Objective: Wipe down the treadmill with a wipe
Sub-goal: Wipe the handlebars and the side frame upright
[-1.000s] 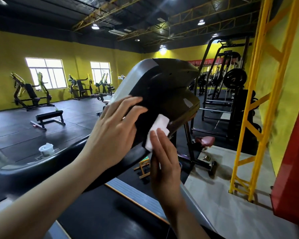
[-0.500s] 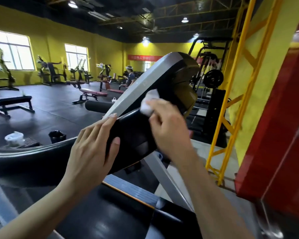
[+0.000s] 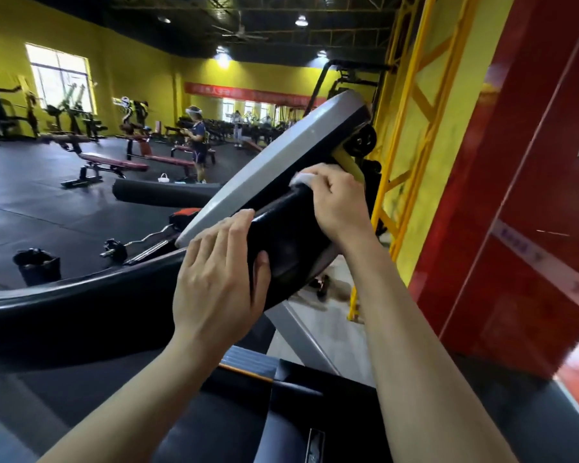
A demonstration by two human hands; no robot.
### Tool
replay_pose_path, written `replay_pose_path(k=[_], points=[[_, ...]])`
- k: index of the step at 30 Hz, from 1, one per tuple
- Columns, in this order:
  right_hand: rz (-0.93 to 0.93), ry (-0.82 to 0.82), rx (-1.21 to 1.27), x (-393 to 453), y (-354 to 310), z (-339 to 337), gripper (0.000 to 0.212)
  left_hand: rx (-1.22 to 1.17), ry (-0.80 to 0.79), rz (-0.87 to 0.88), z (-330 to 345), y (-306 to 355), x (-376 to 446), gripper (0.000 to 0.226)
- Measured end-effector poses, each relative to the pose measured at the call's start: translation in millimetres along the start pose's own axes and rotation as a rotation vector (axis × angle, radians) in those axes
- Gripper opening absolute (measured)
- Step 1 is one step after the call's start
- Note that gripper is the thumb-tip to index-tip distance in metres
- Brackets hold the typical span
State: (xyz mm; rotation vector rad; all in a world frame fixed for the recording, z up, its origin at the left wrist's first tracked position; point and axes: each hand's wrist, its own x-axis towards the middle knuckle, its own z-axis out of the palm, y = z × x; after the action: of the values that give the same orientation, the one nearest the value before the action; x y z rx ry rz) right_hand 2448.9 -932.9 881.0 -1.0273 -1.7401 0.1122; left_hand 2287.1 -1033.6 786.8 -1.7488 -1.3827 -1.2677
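Left hand (image 3: 216, 282) is gripping the treadmill console (image 3: 281, 238) at its lower edge, thumb on the black back, fingers curling over the grey rim, prob. bracing it vs. wiping pressure. Right hand (image 3: 340, 203) is pinching the white wipe (image 3: 304, 178), bunched w/ only a bit showing, and pressing it on the console's glossy black shell at approx. 1 o'clock from the left hand. Shell is smooth, rounded plastic; rim is matte grey.
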Motion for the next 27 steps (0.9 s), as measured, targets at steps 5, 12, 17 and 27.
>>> replay_pose_path(k=[5, 12, 17, 27], points=[[-0.225, 0.107, 0.021, -81.5, -12.4, 11.8, 0.036, -0.015, 0.004, 0.015, -0.2, -2.8, -0.4, 0.048], [0.200, 0.303, 0.254, -78.7, 42.7, 10.7, 0.039, -0.007, -0.011, 0.001, 0.4, -2.3, -2.5, 0.045], [0.297, 0.375, 0.459, -87.9, 44.2, 17.2, 0.041, 0.010, -0.008, -0.006, -0.7, 1.7, -3.0, 0.045], [0.419, 0.357, 0.541, -57.1, 58.7, 4.0, 0.033, 0.084, 0.033, -0.024, 5.4, 6.9, -4.4, 0.044]])
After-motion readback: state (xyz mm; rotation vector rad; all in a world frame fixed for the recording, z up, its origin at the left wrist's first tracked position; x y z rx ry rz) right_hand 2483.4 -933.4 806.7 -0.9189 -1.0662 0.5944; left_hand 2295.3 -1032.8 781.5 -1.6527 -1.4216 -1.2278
